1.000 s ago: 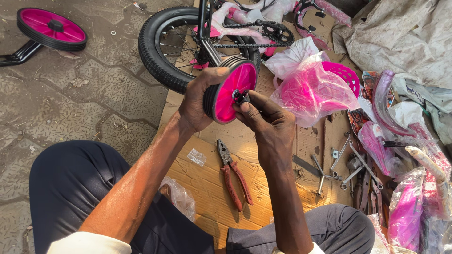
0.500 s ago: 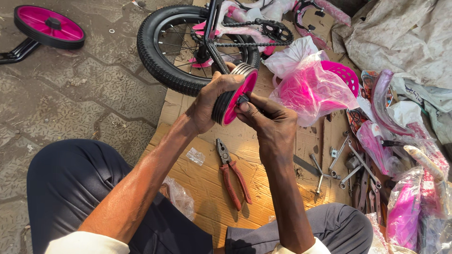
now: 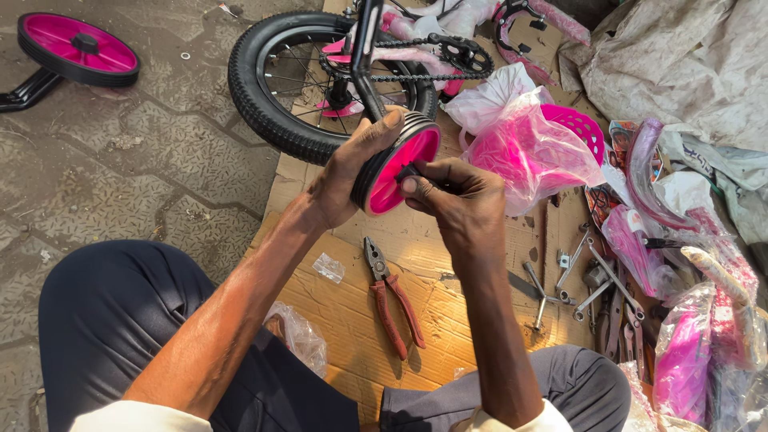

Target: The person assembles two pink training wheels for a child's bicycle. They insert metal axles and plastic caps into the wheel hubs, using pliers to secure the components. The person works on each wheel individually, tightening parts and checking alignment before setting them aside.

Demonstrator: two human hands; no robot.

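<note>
The right hand [image 3: 452, 204] has its fingers [image 3: 424, 186] pinched shut on a small dark part at the hub of the pink training wheel [image 3: 396, 164]. The left hand [image 3: 348, 180] wraps the wheel's black tread, thumb on the rim. Since a second ago the wheel has turned from face-on to nearly edge-on, so the hub work now sits harder to see. Below the fingers lie red-handled pliers [image 3: 394, 308] on cardboard [image 3: 352, 320]; beyond them, the bicycle wheel [image 3: 320, 80].
</note>
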